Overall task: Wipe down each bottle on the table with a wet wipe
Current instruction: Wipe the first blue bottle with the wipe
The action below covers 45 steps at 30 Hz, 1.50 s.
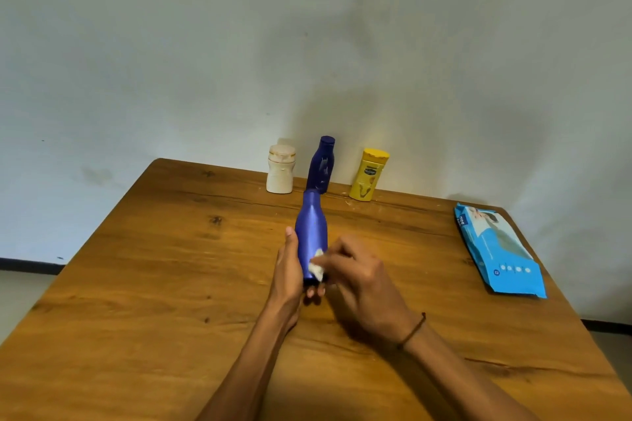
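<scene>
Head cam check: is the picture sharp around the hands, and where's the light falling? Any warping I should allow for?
Head view: the right hand and wet wipe are motion-blurred against the blue bottle; the left hand is sharper. Soft shadows fall on the wall behind the three standing bottles. The table edges splay outward, wide-angle distortion. No harsh glare.

Plain room: wooden table [171, 249], bare wall [205, 61]

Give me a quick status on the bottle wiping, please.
Left hand grips blue bottle. Right hand presses wet wipe on its lower end. Nothing in the way.
</scene>
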Each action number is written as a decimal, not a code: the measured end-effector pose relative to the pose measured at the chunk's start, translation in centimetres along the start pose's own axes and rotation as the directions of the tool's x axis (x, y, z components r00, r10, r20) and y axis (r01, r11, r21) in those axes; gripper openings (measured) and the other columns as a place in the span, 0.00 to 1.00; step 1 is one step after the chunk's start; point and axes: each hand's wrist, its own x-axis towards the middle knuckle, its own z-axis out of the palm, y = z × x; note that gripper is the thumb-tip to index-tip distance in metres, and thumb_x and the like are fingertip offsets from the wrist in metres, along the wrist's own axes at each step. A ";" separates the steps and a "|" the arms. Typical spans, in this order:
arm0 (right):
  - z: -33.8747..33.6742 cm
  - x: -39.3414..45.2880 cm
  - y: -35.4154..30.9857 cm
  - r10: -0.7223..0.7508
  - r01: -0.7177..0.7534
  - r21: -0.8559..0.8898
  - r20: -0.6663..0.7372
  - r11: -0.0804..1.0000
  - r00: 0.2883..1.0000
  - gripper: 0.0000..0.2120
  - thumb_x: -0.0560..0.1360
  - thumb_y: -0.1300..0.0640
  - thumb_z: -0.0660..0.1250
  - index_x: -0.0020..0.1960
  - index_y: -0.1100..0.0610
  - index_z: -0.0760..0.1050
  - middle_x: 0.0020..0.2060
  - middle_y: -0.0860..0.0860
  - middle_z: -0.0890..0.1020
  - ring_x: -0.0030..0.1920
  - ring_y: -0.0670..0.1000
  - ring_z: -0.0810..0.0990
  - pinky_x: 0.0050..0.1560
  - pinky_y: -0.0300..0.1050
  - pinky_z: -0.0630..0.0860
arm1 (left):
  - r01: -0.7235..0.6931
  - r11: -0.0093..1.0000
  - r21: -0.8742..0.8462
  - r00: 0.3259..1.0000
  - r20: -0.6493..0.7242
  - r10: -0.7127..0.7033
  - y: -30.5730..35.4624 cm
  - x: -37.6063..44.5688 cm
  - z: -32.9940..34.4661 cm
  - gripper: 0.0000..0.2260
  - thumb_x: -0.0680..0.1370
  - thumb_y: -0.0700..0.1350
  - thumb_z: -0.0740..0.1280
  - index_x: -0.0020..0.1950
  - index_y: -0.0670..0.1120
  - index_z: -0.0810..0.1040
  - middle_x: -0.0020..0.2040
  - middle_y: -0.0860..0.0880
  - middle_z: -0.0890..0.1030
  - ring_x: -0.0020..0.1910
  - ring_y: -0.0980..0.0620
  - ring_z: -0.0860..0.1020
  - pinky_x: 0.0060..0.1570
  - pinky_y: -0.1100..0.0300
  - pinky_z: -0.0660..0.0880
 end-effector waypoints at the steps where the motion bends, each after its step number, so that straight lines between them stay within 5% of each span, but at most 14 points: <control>1: 0.1 -1.3 -0.3 -0.061 0.061 -0.013 0.053 0.998 0.997 0.08 0.82 0.62 0.67 0.60 0.57 0.81 0.51 0.49 0.75 0.49 0.46 0.74 0.47 0.38 0.72 | 0.026 0.999 -0.040 0.999 -0.025 -0.027 0.0 0.1 0.0 0.34 0.80 0.71 0.57 0.57 0.41 0.82 0.38 0.40 0.83 0.31 0.45 0.81 0.31 0.55 0.77; 3: 0.2 -2.2 -0.2 -0.120 0.124 -0.045 0.082 0.991 0.989 0.08 0.83 0.60 0.68 0.61 0.59 0.81 0.51 0.51 0.75 0.50 0.49 0.74 0.47 0.39 0.71 | 0.055 0.994 -0.098 0.998 -0.014 -0.057 0.2 0.2 -0.2 0.33 0.78 0.71 0.60 0.63 0.44 0.82 0.44 0.40 0.85 0.39 0.45 0.84 0.40 0.52 0.80; 7: -0.5 -0.1 0.7 -0.011 0.010 -0.014 -0.034 1.000 0.999 0.07 0.81 0.64 0.69 0.58 0.61 0.82 0.51 0.54 0.77 0.48 0.52 0.77 0.45 0.49 0.77 | 0.048 0.999 0.020 0.993 0.111 -0.050 -0.1 -0.5 0.1 0.38 0.79 0.73 0.56 0.62 0.39 0.80 0.34 0.40 0.81 0.25 0.47 0.77 0.23 0.60 0.72; 10: -1.4 2.8 1.5 0.089 -0.099 -0.058 -0.157 0.993 0.984 0.07 0.80 0.67 0.69 0.58 0.63 0.81 0.53 0.55 0.77 0.51 0.51 0.77 0.50 0.50 0.79 | 0.032 0.997 0.067 0.976 0.212 -0.046 -0.3 -0.9 0.3 0.40 0.82 0.72 0.52 0.63 0.36 0.77 0.34 0.37 0.81 0.24 0.46 0.76 0.22 0.59 0.71; 15: -1.2 3.3 0.8 0.129 -0.139 -0.033 -0.208 0.990 0.970 0.08 0.81 0.65 0.68 0.59 0.61 0.80 0.54 0.52 0.76 0.52 0.48 0.77 0.52 0.47 0.80 | 0.100 0.982 -0.160 0.939 0.343 -0.040 0.5 -1.2 0.3 0.35 0.82 0.71 0.50 0.65 0.48 0.84 0.42 0.34 0.83 0.30 0.41 0.79 0.27 0.55 0.75; 24: -0.6 -1.5 -0.3 -0.147 0.138 -0.148 -0.049 0.979 0.988 0.12 0.81 0.60 0.65 0.64 0.57 0.74 0.52 0.53 0.75 0.47 0.54 0.75 0.44 0.49 0.76 | 0.192 0.956 -0.222 0.954 0.270 -0.129 0.0 -1.1 0.0 0.30 0.80 0.68 0.63 0.61 0.42 0.84 0.40 0.44 0.81 0.27 0.52 0.75 0.21 0.62 0.69; 29: -1.3 2.0 0.9 -0.030 0.003 -0.195 -0.135 0.981 0.990 0.09 0.81 0.59 0.67 0.60 0.60 0.78 0.52 0.54 0.75 0.49 0.52 0.75 0.44 0.49 0.78 | 0.137 0.983 -0.126 0.940 0.329 -0.089 -0.3 -1.2 0.1 0.29 0.81 0.70 0.60 0.63 0.48 0.85 0.39 0.37 0.81 0.26 0.49 0.75 0.22 0.61 0.70; 33: -1.9 4.0 1.4 0.005 -0.045 -0.237 -0.164 0.971 0.986 0.13 0.80 0.59 0.70 0.63 0.62 0.79 0.52 0.60 0.79 0.51 0.55 0.77 0.47 0.51 0.81 | 0.147 0.970 -0.195 0.928 0.367 -0.067 -0.3 -1.3 0.3 0.30 0.83 0.66 0.60 0.69 0.40 0.77 0.44 0.35 0.81 0.33 0.45 0.78 0.28 0.58 0.74; 36: -1.4 2.5 0.7 -0.080 0.066 -0.172 -0.077 0.983 0.994 0.12 0.83 0.55 0.64 0.64 0.57 0.76 0.53 0.55 0.76 0.51 0.51 0.75 0.49 0.45 0.76 | 0.140 0.938 -0.317 0.943 0.331 -0.029 -0.1 -1.3 0.2 0.29 0.81 0.63 0.64 0.73 0.43 0.79 0.47 0.39 0.83 0.39 0.46 0.82 0.31 0.56 0.79; 40: 0.2 -1.5 0.1 -0.249 0.267 -0.212 0.108 0.940 0.962 0.12 0.82 0.56 0.70 0.64 0.55 0.75 0.52 0.53 0.75 0.48 0.52 0.74 0.47 0.51 0.73 | 0.166 0.875 -0.454 0.954 0.300 -0.025 -0.1 -1.3 0.1 0.23 0.83 0.57 0.62 0.65 0.41 0.85 0.53 0.39 0.86 0.50 0.47 0.87 0.48 0.54 0.84; 45: 0.7 -1.7 1.3 -0.345 0.344 -0.321 0.058 0.882 0.937 0.12 0.83 0.57 0.70 0.64 0.58 0.75 0.49 0.55 0.76 0.45 0.54 0.74 0.44 0.53 0.74 | 0.197 0.894 -0.402 0.917 0.397 -0.024 0.1 -1.5 0.6 0.29 0.87 0.61 0.55 0.76 0.42 0.77 0.69 0.41 0.81 0.62 0.49 0.83 0.60 0.57 0.81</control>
